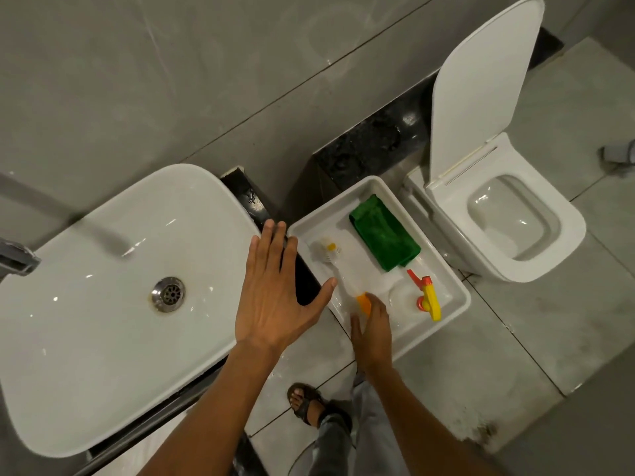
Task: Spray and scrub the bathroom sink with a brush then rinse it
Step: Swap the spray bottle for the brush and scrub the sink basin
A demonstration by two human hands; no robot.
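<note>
The white bathroom sink [103, 304] fills the left, with a metal drain [168, 294] in its bowl and a tap [17, 261] at the left edge. To its right a white tray [457, 290] stands on the floor. In it lie a scrub brush [326, 250] with white bristles and an orange-tipped handle, a green cloth [385, 231] and a clear spray bottle with a red and yellow trigger [426, 295]. My left hand [275, 290] hovers flat with spread fingers over the sink's right rim. My right hand [372, 329] is closed around the brush handle's orange end.
A white toilet [498, 214] with its lid up stands to the right of the tray. A black stone ledge [364, 146] runs along the grey tiled wall behind. My sandalled foot [305, 401] is on the floor tiles below the tray.
</note>
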